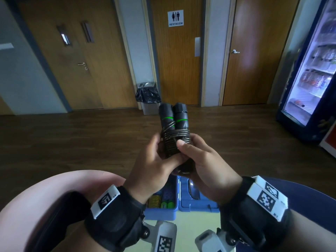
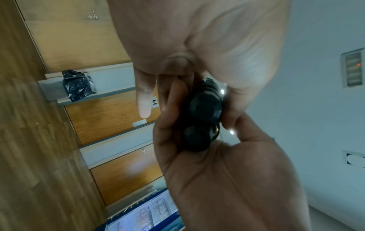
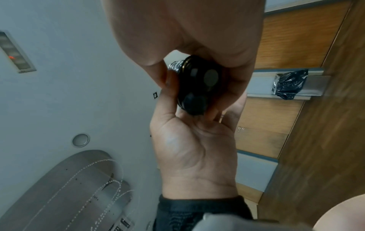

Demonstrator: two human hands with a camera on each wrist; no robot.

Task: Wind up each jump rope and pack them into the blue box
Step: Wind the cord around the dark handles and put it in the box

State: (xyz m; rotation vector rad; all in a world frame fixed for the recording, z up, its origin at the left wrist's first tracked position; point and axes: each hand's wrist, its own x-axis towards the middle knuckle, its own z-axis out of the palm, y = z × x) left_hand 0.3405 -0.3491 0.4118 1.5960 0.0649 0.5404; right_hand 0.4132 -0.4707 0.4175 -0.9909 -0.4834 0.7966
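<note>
A black jump rope with green rings has its two handles side by side and its cord wound round them. It is held upright in the air in front of me. My left hand grips the lower left of the bundle, thumb across the coils. My right hand grips the right side, thumb pressed on the windings. The wrist views show the handle ends between both palms. Below my hands the blue box lies open, its lid to the right, with yellow, green and purple wound ropes inside.
The box sits on a pale green surface. A pink rounded shape is at lower left and a dark blue one at lower right. Farther off are a bin with a black bag, wooden doors and a lit drinks fridge.
</note>
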